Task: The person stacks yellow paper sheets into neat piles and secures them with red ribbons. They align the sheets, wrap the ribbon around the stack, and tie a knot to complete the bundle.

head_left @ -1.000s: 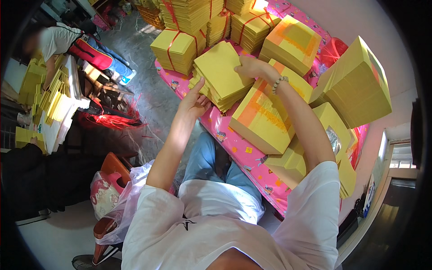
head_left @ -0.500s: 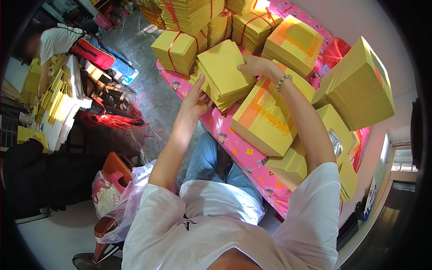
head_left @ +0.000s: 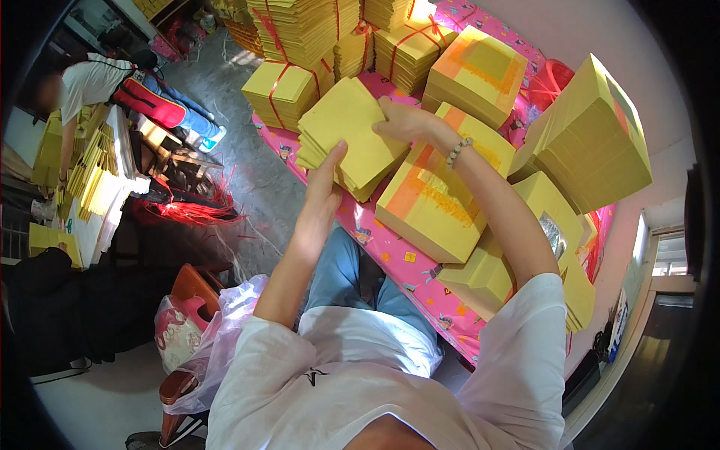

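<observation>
A bench under a pink patterned cover runs from the upper middle to the lower right, crowded with yellow paper. Largest on it is a tall tilted block of yellow sheets at the right edge. Next come two flat yellow packs with orange printed bands: one under the right forearm, the other further back. At the far end stand bundles of yellow sheets tied crosswise with red string, several side by side. A clear plastic bag hangs at the person's left side by a reddish chair; its contents cannot be made out.

The loose stack of yellow sheets sits at the near edge of the bench, just left of the banded pack. The right hand is closed over the stack's far right corner, fingers curled onto the top sheet. The left hand lies open and flat, fingers straight, pressed against the stack's near edge.

Far left, another person bends over a second table of yellow paper.
</observation>
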Available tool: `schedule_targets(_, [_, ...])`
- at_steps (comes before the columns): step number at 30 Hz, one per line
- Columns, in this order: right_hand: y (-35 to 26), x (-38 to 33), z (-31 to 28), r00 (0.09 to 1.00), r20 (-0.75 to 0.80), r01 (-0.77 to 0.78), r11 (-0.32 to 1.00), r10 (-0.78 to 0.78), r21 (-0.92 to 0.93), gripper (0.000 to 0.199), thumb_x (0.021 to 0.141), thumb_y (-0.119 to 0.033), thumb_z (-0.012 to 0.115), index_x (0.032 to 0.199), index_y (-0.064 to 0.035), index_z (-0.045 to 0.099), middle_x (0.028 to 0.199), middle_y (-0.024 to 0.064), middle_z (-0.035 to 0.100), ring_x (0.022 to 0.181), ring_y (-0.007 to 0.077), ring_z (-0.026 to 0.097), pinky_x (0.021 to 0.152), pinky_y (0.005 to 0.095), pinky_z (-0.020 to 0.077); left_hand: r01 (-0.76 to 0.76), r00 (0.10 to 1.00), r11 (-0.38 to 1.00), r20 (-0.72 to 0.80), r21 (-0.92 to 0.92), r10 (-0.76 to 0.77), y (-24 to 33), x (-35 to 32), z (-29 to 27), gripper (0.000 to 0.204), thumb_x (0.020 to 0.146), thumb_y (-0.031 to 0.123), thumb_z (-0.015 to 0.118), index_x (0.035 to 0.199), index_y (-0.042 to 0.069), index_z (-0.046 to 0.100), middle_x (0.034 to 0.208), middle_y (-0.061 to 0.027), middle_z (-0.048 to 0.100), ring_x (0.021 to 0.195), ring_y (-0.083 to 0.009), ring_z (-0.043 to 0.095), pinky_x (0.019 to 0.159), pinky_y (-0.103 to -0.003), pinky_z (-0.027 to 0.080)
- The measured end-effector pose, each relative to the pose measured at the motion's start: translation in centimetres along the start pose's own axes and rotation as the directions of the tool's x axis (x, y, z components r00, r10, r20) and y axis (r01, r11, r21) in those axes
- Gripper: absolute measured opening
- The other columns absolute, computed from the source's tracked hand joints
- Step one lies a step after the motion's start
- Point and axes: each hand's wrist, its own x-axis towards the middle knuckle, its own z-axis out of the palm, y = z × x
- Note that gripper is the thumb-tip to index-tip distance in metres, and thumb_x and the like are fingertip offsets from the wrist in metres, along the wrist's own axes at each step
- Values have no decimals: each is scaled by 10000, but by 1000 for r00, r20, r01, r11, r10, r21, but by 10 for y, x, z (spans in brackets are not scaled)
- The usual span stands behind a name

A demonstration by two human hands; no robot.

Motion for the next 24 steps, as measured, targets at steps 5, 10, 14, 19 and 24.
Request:
schedule_targets(5, [-10,-25,-3,985,19,165,970,-171,180,481,859,-247,602,1196,37,409,1059,185,589,976,257,579,813,367,457,-280,958,953,-31,114,285,14,-48,18,506,803,44,702,1243,-11,459,1165,-108,581,1043,-202,588,899,-320,489])
schedule_targets(10, [-31,-60,-18,972,-13,225,920,-233,321,515,845,-211,619,1252,-3,384,1080,134,564,1016,219,555,870,337,444,-459,864,822,-45,336,501,31,-79,30,563,790,29,710,1267,22,410,1188,-81,547,1079,-179,558,910,-313,460])
schedule_targets(14, [-44,-96,-21,898,-242,439,711,-367,549,614,818,-123,623,1344,-40,318,1092,90,556,1062,204,534,940,329,421,-635,757,671,139,383,638,53,-102,48,766,696,38,797,1267,12,288,1222,-122,464,1109,-208,517,947,-324,444])
schedule_targets(19, [-34,-164,-38,817,-383,569,710,-431,415,786,757,-44,646,1418,-57,222,1356,131,325,1288,250,324,1050,371,320,-747,654,596,483,294,582,68,-113,70,870,645,39,825,1313,21,267,1252,-127,447,1159,-226,494,979,-354,432])
schedule_targets(24, [0,-218,-27,775,-418,612,727,-474,310,868,735,-16,689,1453,-58,202,1520,152,100,1414,298,129,1116,393,234,-675,618,682,720,281,315,55,-113,91,967,626,35,826,1365,27,203,1303,-141,407,1215,-254,449,1014,-378,398])
